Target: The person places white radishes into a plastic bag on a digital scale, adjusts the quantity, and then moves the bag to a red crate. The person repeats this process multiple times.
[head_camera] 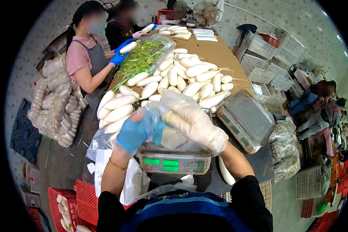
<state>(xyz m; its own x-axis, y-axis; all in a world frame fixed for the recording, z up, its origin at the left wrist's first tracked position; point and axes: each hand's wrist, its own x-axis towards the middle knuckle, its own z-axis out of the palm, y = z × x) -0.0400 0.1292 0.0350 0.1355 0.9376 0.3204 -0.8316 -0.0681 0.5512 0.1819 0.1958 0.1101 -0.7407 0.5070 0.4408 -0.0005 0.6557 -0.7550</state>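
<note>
My left hand (134, 132), in a blue glove, pinches the gathered film of a clear plastic bag (155, 111). From the other side my right hand (198, 124), in an off-white glove, grips the same film. Both hands are above a digital scale (175, 163) with lit green displays. Pale contents show under the hands, but my gloves hide most of them. Beyond my fingers lies a large heap of white radishes (174, 76). A single white radish (226, 172) rests beside the scale, near my right forearm.
A second scale (246, 119) sits tilted at right. White plastic bags (133, 179) lie at front left. Leafy green trimmings (139, 56) cover the table's left side, where a person (88, 58) in blue gloves holds a radish. Red crates (87, 200) stand below; bagged radishes (58, 101) are stacked at left.
</note>
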